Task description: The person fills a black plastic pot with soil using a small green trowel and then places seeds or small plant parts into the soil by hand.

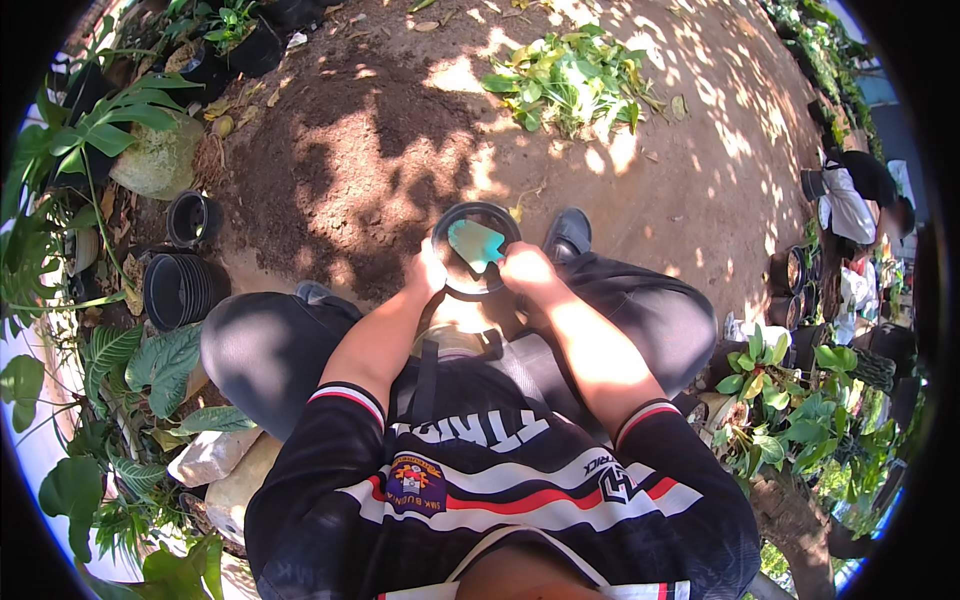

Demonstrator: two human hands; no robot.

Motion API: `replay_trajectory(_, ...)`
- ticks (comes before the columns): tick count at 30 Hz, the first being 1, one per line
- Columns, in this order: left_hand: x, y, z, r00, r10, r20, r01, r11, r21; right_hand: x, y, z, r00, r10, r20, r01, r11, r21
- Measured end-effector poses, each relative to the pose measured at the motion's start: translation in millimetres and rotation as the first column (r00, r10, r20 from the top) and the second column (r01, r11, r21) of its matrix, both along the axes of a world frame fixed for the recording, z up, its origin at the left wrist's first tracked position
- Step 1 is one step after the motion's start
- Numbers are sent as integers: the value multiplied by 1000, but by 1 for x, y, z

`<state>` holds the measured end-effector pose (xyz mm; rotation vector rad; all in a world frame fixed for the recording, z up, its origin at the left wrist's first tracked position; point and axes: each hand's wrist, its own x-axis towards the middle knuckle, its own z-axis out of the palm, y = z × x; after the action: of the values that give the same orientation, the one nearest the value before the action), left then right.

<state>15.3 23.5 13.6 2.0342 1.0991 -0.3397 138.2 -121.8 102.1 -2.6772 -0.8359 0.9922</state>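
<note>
A round black plastic plant pot [472,288] is held up between my knees. My left hand [425,268] grips its left rim. Closed around the handle of a teal hand trowel [477,244] is my right hand [527,268], at the pot's right rim. The trowel's blade lies over the pot's opening, with some brown soil on it. How full the pot is cannot be told. Beyond the pot spreads a mound of dark brown soil [360,165] on the ground.
Nested black pots [184,291] lie at the left, near a single black pot [193,218] and a large stone [159,154]. Cut green leaves [574,79] are heaped ahead. Potted plants line both sides. Another person [866,184] bends over at the far right.
</note>
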Motion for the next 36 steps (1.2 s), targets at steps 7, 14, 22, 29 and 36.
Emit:
replay_trajectory(7,1,-6,-9,977,201,72,-162,917,-364,15,7,27,990,-56,-127,44,994,-97)
replay_trajectory(14,-5,-9,-42,983,157,93,-122,944,-306,18,6,20,997,-22,-79,18,999,-44)
replay_trajectory(22,-10,-5,-70,996,64,63,-46,966,-256,24,10,43,970,-130,-204,107,987,-120)
replay_trajectory(29,-3,-11,-87,904,404,142,-243,756,-607,21,-5,25,986,-117,-114,122,992,34)
replay_trajectory(36,-3,-9,-35,997,-26,78,48,955,-292,17,1,48,896,-326,-300,305,945,-116)
